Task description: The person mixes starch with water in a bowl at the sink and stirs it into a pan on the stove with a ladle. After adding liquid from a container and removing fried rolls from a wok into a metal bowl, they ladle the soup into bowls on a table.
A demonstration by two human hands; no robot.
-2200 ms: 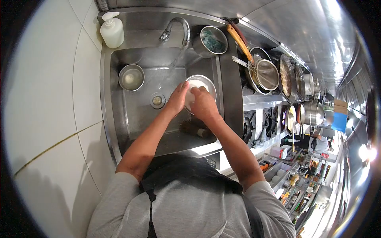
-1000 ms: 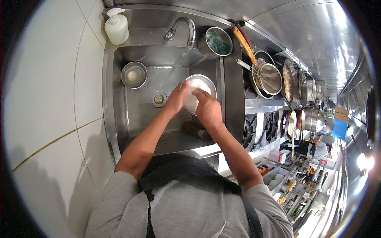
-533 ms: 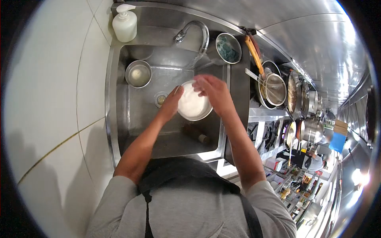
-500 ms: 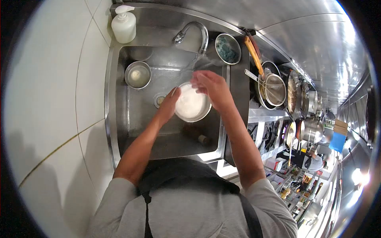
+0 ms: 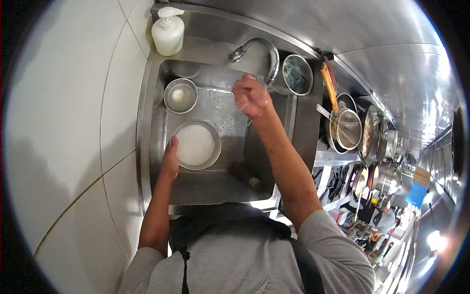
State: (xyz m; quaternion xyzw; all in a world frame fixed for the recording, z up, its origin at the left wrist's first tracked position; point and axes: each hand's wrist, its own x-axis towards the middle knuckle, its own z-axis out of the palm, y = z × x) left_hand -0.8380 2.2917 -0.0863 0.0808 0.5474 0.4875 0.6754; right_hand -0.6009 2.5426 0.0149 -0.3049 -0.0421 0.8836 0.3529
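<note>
A round metal bowl (image 5: pixel 213 158) full of cloudy white liquid sits low in the sink. My left hand (image 5: pixel 170 159) grips its left rim, with the thumb along the edge. My right hand (image 5: pixel 252 97) is raised over the basin, below the curved faucet (image 5: pixel 267 43) and away from the bowl. Its fingers are bent and smeared by motion; nothing held can be made out. Behind the bowl stands a smaller metal bowl (image 5: pixel 191 108) with liquid and a pale lump in it.
Steel sink (image 5: pixel 196 188) holds a dark brush-like object (image 5: pixel 247 176) near its front. A white pump bottle (image 5: pixel 168 36) stands at the back left. On the right ledge, another bowl (image 5: pixel 310 88) contains green scrubbing material. Beyond are a strainer (image 5: pixel 349 128), pans, and a person (image 5: pixel 386 220).
The bowl of white liquid has shifted left and toward me with my left hand. My right hand has moved off the bowl, higher toward the faucet. The camera view has shifted slightly.
</note>
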